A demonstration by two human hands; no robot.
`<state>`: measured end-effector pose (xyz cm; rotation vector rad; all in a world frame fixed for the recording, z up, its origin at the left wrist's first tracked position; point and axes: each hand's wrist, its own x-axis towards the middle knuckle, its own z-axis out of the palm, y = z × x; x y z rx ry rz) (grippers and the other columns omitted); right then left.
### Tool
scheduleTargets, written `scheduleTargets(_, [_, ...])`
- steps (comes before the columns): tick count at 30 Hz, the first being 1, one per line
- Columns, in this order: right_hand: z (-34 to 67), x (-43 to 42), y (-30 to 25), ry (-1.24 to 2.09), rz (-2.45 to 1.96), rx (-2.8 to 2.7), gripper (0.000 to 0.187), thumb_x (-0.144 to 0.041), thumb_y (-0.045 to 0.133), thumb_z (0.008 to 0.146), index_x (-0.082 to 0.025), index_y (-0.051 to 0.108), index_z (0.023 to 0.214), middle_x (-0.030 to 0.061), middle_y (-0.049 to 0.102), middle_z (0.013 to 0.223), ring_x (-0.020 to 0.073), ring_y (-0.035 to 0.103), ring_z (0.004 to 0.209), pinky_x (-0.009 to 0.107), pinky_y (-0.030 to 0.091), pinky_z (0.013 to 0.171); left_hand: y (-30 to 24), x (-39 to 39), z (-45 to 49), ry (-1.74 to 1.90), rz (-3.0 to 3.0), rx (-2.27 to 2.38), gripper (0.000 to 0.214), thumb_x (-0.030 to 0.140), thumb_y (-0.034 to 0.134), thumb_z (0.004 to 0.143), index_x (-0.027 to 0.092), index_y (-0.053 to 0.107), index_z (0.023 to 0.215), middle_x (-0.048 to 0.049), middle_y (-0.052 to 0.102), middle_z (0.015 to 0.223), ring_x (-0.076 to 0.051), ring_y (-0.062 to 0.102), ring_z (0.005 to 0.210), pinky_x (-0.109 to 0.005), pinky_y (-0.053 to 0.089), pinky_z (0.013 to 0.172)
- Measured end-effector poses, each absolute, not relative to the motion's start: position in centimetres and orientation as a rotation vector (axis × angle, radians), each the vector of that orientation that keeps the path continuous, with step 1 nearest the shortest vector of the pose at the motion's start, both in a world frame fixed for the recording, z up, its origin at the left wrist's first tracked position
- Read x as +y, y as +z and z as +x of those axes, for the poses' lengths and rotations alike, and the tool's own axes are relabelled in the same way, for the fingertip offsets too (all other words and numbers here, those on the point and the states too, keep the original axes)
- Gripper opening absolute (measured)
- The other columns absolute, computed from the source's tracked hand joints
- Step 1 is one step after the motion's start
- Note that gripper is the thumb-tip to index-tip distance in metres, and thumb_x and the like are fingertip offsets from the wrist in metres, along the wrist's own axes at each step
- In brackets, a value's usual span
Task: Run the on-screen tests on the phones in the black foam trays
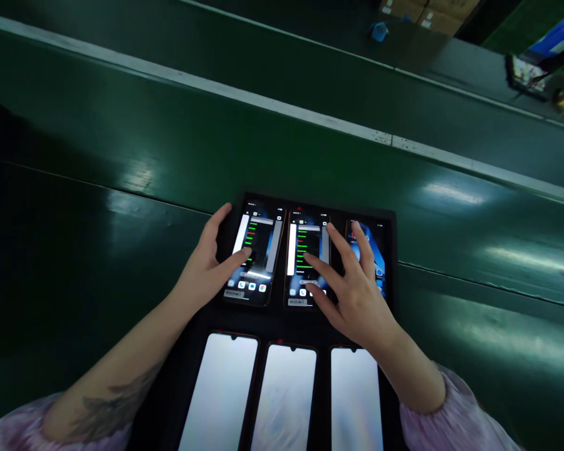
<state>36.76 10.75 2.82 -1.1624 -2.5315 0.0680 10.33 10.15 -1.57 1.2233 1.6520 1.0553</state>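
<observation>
A black tray (272,322) holds two rows of smartphones. My left hand (211,260) lies at the tray's left edge, its thumb on the screen of the upper left phone (264,275). My right hand (352,282) is spread over the upper middle phone (293,275), a fingertip on its screen; other fingers reach over the upper right phone (380,250) and partly hide it. The left and middle screens show an app card with green and red lines above a row of icons. In the lower row, a left phone (220,388), a middle phone (286,394) and a right phone (356,401) glow white.
The tray rests on a dark green work surface (122,138). A pale metal strip (263,103) crosses it beyond the tray. Farther back are cardboard boxes (439,19), a small blue object (379,31) and a device with a lit screen (526,75).
</observation>
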Motion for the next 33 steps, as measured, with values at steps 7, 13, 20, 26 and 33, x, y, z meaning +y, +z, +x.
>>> scheduleTargets(7, [36.9,10.7,2.9,0.086,-1.174,-2.519,0.031,-0.033,0.056,0.103,-0.022,0.068,0.13,0.0139,0.047,0.164,0.0455,0.021,0.162,0.074,0.04,0.12,-1.7,10.7,10.0,1.018,1.144,1.669,0.087,0.049,0.074,0.083,0.023,0.039,0.159,-0.0142,0.049,0.16,-0.037,0.048,0.149,-0.058,0.037,0.128])
scheduleTargets(13, [37.2,10.9,2.9,-0.006,-1.159,-2.365,0.028,-0.024,0.055,0.103,-0.019,0.068,0.127,0.0151,0.055,0.154,0.0395,0.027,0.161,0.067,0.042,0.122,-1.5,11.0,9.8,0.994,1.245,1.717,0.09,0.048,0.077,0.077,0.019,0.043,0.156,-0.0158,0.046,0.161,-0.038,0.044,0.151,-0.06,0.033,0.13])
scheduleTargets(20, [37.3,10.8,3.0,0.023,-1.153,-2.333,0.025,-0.02,0.054,0.101,-0.022,0.075,0.116,0.0102,0.061,0.15,0.04,0.036,0.156,0.065,0.047,0.118,-0.7,10.8,9.0,1.001,1.051,1.556,0.079,0.04,0.073,0.081,0.028,0.047,0.154,-0.0081,0.055,0.157,-0.039,0.052,0.145,-0.059,0.042,0.125])
scheduleTargets(26, [37.5,10.9,3.3,0.045,-1.133,-2.36,0.026,-0.018,0.055,0.101,-0.022,0.076,0.116,0.01,0.061,0.149,0.0395,0.039,0.155,0.063,0.049,0.117,-0.8,10.8,8.8,1.002,1.074,1.528,0.084,0.041,0.076,0.078,0.028,0.045,0.155,-0.0081,0.053,0.159,-0.039,0.05,0.147,-0.059,0.04,0.126])
scheduleTargets(33, [37.1,12.2,2.5,-0.019,-1.236,-2.384,0.031,-0.028,0.05,0.105,-0.022,0.069,0.13,0.0123,0.043,0.165,0.0445,0.022,0.161,0.074,0.034,0.124,-1.2,12.1,9.2,1.098,1.005,1.506,0.085,0.037,0.077,0.071,0.023,0.052,0.151,-0.0099,0.057,0.155,-0.039,0.047,0.149,-0.058,0.039,0.127])
